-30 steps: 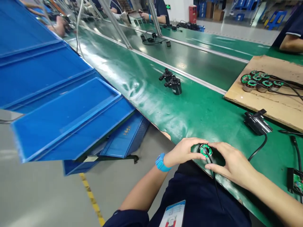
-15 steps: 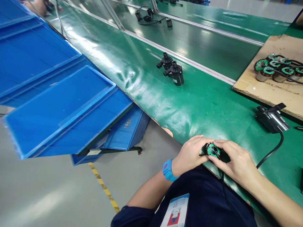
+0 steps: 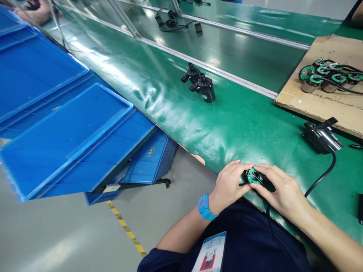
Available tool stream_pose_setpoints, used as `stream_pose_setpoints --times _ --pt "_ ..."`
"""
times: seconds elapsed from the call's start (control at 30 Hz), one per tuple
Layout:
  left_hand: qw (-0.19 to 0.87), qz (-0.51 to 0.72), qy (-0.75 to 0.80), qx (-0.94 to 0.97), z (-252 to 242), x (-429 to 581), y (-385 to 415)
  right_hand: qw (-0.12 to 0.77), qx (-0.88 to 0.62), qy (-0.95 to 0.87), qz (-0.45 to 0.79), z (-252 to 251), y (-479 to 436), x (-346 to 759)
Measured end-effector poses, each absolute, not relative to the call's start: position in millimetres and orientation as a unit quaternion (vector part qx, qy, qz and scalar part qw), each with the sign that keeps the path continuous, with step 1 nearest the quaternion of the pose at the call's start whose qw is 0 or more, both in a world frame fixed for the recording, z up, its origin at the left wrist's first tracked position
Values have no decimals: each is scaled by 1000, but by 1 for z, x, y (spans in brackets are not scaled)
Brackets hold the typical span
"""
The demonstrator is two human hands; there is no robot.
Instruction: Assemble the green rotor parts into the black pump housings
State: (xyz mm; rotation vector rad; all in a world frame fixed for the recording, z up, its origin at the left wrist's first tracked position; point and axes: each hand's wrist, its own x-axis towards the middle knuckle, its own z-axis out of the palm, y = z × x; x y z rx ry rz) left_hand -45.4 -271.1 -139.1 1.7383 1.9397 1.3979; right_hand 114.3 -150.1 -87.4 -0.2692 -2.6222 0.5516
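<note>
Left hand [image 3: 231,183], right hand [image 3: 283,190]: fingers of both clamped on small round green-circuit-board part with black cable [image 3: 251,176], near edge of glossy green tabletop [image 3: 255,132]; shiny black cylindrical unit [image 3: 324,140] beyond right hand.

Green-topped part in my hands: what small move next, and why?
Perhaps steady the green-topped part with your left hand and lift its black cable with your right hand: both hands hold the part, and the cable hangs past the bench edge.
</note>
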Motion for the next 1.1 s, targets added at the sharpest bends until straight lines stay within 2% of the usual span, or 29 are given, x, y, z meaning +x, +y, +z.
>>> stream_pose_setpoints --times 0.5,0.93,1.1 --pt "66 467 668 576 -140 -42 -269 274 -135 -924 231 -97 -151 111" --pt "72 464 659 588 -138 -42 -269 299 -154 -921 199 -106 -153 111" --pt "108 462 652 591 -137 -46 -269 222 -142 -928 264 -84 -135 118"
